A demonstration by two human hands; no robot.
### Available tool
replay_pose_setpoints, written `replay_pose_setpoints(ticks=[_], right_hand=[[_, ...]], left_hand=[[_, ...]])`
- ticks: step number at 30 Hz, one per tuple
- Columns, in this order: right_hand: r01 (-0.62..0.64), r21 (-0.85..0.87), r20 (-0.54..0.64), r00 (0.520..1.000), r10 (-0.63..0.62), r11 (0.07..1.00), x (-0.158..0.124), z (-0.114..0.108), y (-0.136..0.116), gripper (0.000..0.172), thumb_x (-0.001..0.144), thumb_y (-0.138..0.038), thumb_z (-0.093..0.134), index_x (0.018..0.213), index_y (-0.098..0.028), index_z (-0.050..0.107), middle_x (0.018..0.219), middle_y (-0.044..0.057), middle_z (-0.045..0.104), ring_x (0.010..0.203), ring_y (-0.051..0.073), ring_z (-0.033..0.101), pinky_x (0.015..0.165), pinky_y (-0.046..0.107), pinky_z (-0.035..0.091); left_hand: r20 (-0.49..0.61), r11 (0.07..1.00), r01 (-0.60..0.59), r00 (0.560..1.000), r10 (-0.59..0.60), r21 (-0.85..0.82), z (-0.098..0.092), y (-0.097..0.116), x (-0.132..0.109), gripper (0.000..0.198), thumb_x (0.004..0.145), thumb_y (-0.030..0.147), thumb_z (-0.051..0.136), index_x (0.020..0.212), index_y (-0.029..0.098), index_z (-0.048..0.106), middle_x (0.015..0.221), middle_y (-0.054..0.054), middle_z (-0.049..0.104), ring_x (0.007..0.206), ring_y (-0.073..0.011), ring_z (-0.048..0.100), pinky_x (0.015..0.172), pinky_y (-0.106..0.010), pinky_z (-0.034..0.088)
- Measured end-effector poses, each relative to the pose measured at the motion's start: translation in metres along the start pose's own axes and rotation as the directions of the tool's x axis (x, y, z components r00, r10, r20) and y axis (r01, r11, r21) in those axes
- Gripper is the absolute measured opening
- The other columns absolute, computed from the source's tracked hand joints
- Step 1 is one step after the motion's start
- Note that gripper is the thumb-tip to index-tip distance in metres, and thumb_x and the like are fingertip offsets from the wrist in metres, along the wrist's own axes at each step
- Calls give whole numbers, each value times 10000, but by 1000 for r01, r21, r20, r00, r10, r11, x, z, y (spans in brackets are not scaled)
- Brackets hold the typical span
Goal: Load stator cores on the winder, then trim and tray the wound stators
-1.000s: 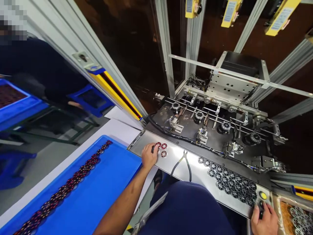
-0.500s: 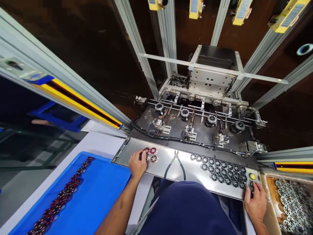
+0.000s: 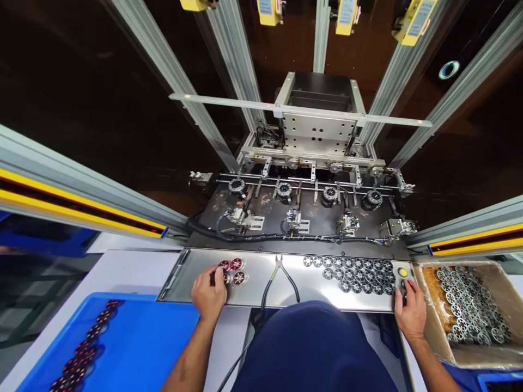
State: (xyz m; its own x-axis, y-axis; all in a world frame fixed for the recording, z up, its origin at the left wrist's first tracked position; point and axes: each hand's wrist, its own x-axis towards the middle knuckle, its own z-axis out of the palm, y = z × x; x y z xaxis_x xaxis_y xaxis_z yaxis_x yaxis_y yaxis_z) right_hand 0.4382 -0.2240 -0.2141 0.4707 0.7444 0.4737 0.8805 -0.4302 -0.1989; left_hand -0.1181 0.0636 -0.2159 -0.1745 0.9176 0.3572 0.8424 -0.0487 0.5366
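Observation:
At the left end of the metal ledge (image 3: 253, 291), my left hand (image 3: 208, 294) has its thumb and fingers closed around a black button, mostly covered. Just right of its fingertips lie several red-wound motor stators (image 3: 236, 264). My right hand (image 3: 411, 311) curls over another black button (image 3: 404, 284) at the ledge's right end, below a yellow button (image 3: 402, 272). Rows of unwound stator cores (image 3: 358, 275) lie left of that hand. Between the hands rest cutting pliers (image 3: 279, 267) with their handles spread toward me.
Behind the ledge stands a winding machine (image 3: 318, 136) with several round fixtures (image 3: 285, 190) holding cores. A blue tray (image 3: 151, 337) of wound stators is at left; a lined carton (image 3: 486, 356) of cores is at right. Yellow light-curtain bars (image 3: 85, 204) flank the opening.
The view has turned, so the machine sits further left and more of the right carton shows. Both hands remain at the same spots on the ledge, and the parts lie unmoved.

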Motion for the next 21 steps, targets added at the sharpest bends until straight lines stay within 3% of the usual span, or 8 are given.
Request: replay_pose_setpoints(ticks=[21], right_hand=[[-15, 1, 2, 1000, 15, 1000, -2, 0, -2, 423, 993, -391, 492, 1312, -131, 590, 1282, 206, 604, 1168, 338, 596, 966, 514, 522]], left_hand=[[33, 1000, 15, 999, -15, 13, -5, 4, 2, 333, 934, 480, 458, 910, 201, 638, 955, -132, 705, 955, -304, 634, 908, -457, 474]])
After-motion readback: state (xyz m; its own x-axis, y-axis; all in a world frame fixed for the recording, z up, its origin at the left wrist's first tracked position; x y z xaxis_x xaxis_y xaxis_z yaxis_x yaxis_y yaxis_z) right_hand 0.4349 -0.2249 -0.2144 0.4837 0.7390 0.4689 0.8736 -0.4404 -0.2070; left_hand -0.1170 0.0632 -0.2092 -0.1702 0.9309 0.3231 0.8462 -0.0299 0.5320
